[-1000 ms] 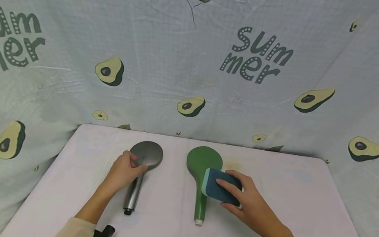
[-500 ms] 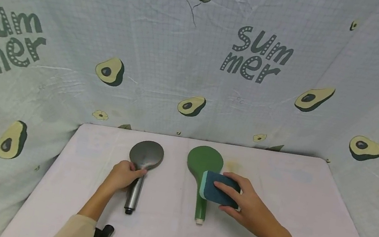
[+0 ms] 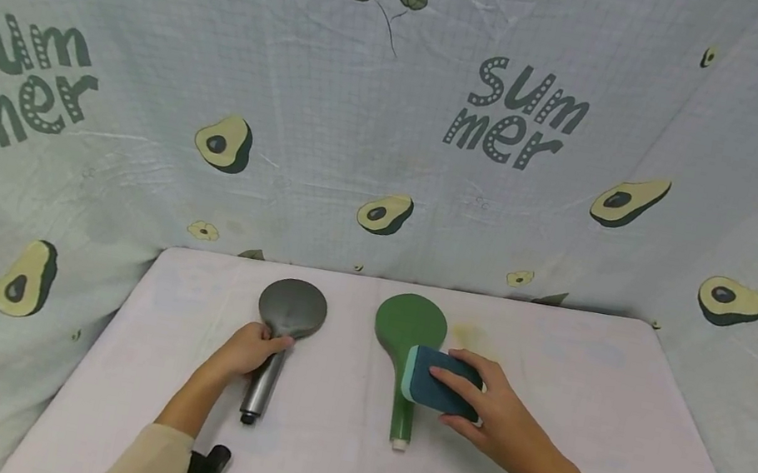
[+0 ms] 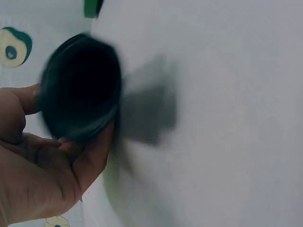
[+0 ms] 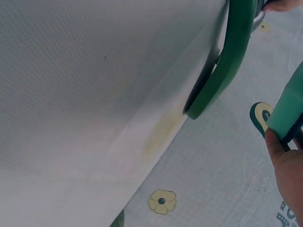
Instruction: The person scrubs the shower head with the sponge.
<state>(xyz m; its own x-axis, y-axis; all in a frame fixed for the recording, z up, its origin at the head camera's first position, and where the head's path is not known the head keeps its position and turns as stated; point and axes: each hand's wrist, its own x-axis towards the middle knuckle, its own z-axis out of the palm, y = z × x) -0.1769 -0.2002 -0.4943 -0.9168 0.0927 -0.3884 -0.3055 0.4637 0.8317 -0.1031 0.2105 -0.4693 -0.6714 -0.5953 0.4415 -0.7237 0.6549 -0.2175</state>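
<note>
In the head view, my left hand (image 3: 250, 349) grips a dark grey shower head (image 3: 293, 308) at its neck, thumb on the near side. The left wrist view looks down the blurred dark end of the shower head's handle (image 4: 80, 90); a shadow falls on the table beside it. My right hand (image 3: 496, 409) holds a dark blue sponge (image 3: 448, 382) with a light teal layer, fingers along its sides. From the head camera, the sponge covers part of the handle of a green shower head (image 3: 410, 327). Whether the two touch, I cannot tell.
The table (image 3: 322, 472) has a pale cloth cover with a yellowish stain (image 3: 471, 337) near its back edge. Behind it hangs a light curtain (image 3: 313, 90) printed with avocados and lettering. Black wrist-camera parts (image 3: 211, 462) show under the sleeves.
My left hand has slid down from the grey shower head's disc to its neck and now grips it; the handle end has swung slightly left. The right hand and sponge have dropped a little.
</note>
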